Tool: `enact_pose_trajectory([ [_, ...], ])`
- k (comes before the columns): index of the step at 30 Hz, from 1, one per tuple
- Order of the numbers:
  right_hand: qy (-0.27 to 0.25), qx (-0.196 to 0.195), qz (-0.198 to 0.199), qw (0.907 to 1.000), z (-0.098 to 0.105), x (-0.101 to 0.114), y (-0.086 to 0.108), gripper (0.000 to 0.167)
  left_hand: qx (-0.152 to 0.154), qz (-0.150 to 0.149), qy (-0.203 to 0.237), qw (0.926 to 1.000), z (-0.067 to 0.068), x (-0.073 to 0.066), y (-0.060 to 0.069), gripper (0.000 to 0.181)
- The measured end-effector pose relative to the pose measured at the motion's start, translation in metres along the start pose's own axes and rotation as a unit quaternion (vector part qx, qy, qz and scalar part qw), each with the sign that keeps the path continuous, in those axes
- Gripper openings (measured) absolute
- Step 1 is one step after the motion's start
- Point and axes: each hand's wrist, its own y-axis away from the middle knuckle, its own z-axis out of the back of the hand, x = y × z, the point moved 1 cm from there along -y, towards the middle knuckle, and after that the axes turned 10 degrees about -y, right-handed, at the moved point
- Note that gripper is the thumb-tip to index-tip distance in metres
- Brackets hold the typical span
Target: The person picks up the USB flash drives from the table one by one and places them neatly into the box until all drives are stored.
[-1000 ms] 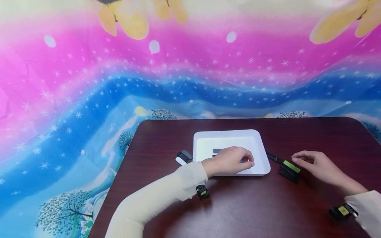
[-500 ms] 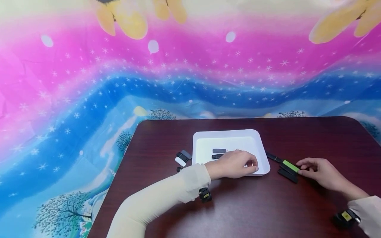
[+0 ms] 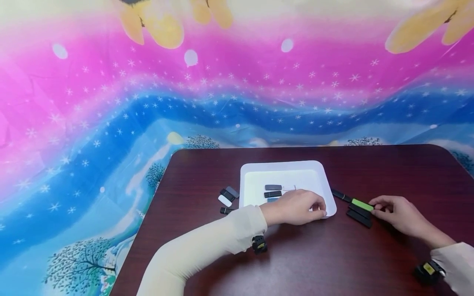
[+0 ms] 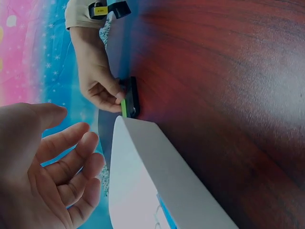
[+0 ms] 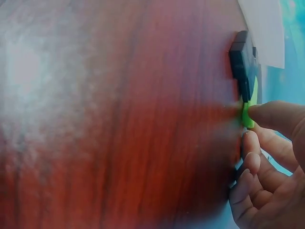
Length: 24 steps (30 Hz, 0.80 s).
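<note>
At the right of the head view, my right hand pinches the near end of a green USB flash drive between thumb and fingers. It lies against several black USB flash drives on the table; the right wrist view shows the thumb on the green end. My left hand hovers over the near right part of a white tray, its fingers loosely curled around nothing. Inside the tray lie a grey flash drive, a black one and a blue one, partly covered by the left hand.
Left of the tray, several more flash drives lie on the dark wooden table: grey, black and a white one. One black drive is partly behind the left sleeve. A colourful cloth hangs behind the table.
My right hand has come down onto the green flash drive and taken its end. The left hand has shifted slightly right and nearer, uncovering more drives in the tray.
</note>
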Motion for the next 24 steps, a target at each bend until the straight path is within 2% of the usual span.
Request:
enact_pose_trajectory([
  [8, 0.011, -0.014, -0.007, 0.9998, -0.002, 0.002, 0.000, 0.016, 0.012, -0.011, 0.004, 0.9999, -0.006, -0.007, -0.003, 0.016],
  [24, -0.013, -0.034, 0.004, 0.9993, -0.005, -0.003, 0.002, 0.014, 0.015, -0.021, -0.001, 0.9997, -0.010, -0.017, -0.011, 0.016],
])
